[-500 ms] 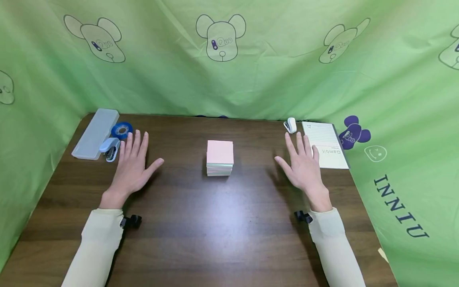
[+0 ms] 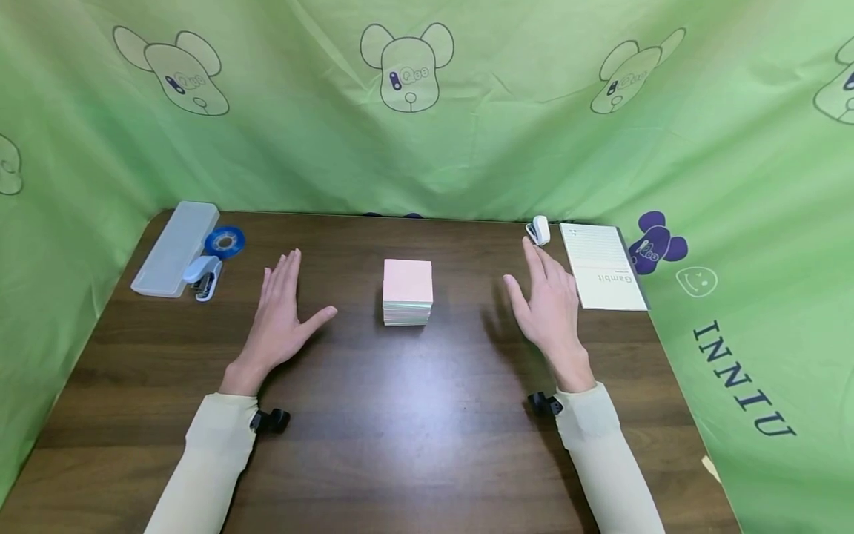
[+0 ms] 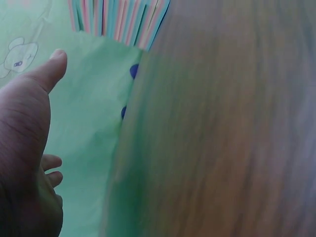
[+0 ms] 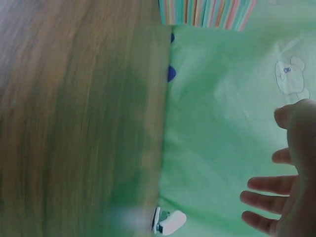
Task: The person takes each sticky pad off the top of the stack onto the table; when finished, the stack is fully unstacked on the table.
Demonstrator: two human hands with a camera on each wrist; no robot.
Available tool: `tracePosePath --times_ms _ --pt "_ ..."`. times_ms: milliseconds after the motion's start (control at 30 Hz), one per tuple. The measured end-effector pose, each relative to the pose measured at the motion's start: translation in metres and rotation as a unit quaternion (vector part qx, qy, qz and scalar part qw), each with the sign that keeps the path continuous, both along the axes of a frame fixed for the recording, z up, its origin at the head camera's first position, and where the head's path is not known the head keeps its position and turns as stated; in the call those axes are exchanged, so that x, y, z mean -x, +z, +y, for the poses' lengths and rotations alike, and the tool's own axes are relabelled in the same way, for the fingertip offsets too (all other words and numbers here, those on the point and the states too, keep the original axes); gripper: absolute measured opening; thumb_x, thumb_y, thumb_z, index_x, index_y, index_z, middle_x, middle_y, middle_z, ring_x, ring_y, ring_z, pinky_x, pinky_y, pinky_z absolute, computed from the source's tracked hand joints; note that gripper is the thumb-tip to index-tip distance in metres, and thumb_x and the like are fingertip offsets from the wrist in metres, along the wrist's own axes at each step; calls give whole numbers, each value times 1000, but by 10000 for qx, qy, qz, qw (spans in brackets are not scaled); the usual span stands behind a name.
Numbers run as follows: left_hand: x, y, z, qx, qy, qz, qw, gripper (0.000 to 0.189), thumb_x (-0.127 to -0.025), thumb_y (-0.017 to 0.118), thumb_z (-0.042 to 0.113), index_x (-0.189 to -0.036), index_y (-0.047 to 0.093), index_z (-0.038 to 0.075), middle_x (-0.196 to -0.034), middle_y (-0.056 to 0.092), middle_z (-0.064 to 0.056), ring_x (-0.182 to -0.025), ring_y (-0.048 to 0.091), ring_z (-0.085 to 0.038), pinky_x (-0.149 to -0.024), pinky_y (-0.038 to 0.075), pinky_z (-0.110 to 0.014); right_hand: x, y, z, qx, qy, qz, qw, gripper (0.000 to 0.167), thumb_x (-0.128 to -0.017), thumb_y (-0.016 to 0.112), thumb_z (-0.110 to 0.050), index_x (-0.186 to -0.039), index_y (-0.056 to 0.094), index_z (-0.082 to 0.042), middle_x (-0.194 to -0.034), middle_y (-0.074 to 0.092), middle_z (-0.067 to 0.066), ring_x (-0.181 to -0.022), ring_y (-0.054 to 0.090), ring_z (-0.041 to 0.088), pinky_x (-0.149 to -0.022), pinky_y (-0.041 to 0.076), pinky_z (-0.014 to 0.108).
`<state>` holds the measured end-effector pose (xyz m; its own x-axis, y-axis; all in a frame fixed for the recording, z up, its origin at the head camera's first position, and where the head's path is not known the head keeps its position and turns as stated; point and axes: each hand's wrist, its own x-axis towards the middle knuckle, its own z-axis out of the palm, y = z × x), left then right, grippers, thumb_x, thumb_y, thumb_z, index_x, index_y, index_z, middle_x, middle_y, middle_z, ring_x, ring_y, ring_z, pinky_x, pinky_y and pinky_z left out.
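Note:
In the middle of the table stands a stack of sticky notes (image 2: 408, 282), pink on top with pastel layers down its side. Its striped edge also shows at the top of the left wrist view, as coloured paper layers (image 3: 118, 19). To the left of the stack is my left hand (image 2: 280, 322), fingers straight, thumb spread toward the notes, holding nothing. My right hand (image 2: 552, 315) is on the other side, fingers extended and thumb out, also holding nothing. A white mini stapler (image 2: 538, 231) lies just beyond its fingertips, and a notebook (image 2: 604, 267) lies to its right.
At the back left lie a translucent pencil case (image 2: 175, 248), a roll of blue tape (image 2: 224, 242) and a light-blue stapler (image 2: 203, 276). A green printed cloth (image 2: 480, 148) hangs behind and beside the brown wooden table (image 2: 400, 460).
Both hands have moved inward toward the stack, the left one farther, and have turned somewhat onto their edges. The left hand is now farther from the tape and light-blue stapler.

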<state>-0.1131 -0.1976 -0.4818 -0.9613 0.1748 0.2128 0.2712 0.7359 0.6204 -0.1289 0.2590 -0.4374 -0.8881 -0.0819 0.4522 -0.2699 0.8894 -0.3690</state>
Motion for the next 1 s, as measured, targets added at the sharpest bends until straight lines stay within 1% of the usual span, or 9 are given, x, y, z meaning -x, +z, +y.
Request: tracePosePath --times_ms 133,200,333,433,533,633,800,933,1000 --pt "-2 -3 11 -179 43 -202 9996 117 -100 82 48 -180 5 11 -183 17 -23 -171 10 -44 -139 4 -62 -2 0 -9 268 64 379 9989 64 -106 64 -36 -165 54 -12 -144 67 26 -130 62 49 -104 50 68" --pt "-3 -4 16 -318 55 -347 9989 117 -99 84 45 -180 4 15 -184 15 -22 -170 8 -46 -137 7 -68 -2 0 -13 356 134 482 9981 63 -106 65 -35 -164 55 -13 -140 69 25 -127 64 49 -103 51 68" --pt "-6 -5 26 -604 46 -669 9959 120 -98 86 44 -181 3 21 -186 11 -16 -169 4 -51 -130 13 -81 -1 0 -20 525 270 451 9972 61 -106 65 -34 -163 56 -13 -137 71 22 -124 66 46 -99 54 67" --pt "-5 -6 33 -704 -18 -833 9940 121 -96 87 45 -181 3 21 -187 10 -11 -169 3 -52 -126 15 -85 0 -1 -25 683 335 314 9966 60 -107 65 -34 -162 57 -14 -135 72 19 -122 68 43 -95 56 67" --pt "-4 -8 41 -706 -106 -922 9932 121 -97 87 46 -181 4 23 -187 11 -10 -169 3 -52 -127 16 -84 1 -2 -30 812 389 196 9957 59 -107 65 -34 -162 57 -14 -134 73 17 -122 68 39 -93 57 66" --pt "-3 -8 48 -676 -159 -1025 9923 118 -98 85 48 -181 4 27 -187 12 -8 -169 4 -51 -128 16 -83 1 -4 -35 897 468 138 9948 59 -107 66 -35 -162 58 -15 -134 73 15 -122 69 39 -93 58 65" --pt "-2 -9 56 -713 -206 -1239 9895 116 -98 83 54 -181 5 30 -187 13 -1 -171 2 -47 -129 16 -83 2 -7 -44 1026 710 118 9921 59 -107 66 -34 -162 58 -15 -133 74 12 -120 70 39 -92 58 63" --pt "0 -9 63 -712 -268 -1281 9888 119 -95 86 57 -181 8 29 -186 19 -3 -170 2 -47 -128 16 -83 2 -9 -52 1107 917 62 9896 61 -106 68 -36 -162 57 -15 -133 74 13 -119 70 38 -91 58 62" --pt "1 -10 66 -707 -344 -1199 9897 121 -93 88 54 -181 11 25 -185 23 -6 -170 6 -47 -131 15 -79 2 -10 -56 1126 1008 -5 9885 62 -105 69 -37 -162 57 -15 -134 74 14 -119 70 38 -91 58 62"
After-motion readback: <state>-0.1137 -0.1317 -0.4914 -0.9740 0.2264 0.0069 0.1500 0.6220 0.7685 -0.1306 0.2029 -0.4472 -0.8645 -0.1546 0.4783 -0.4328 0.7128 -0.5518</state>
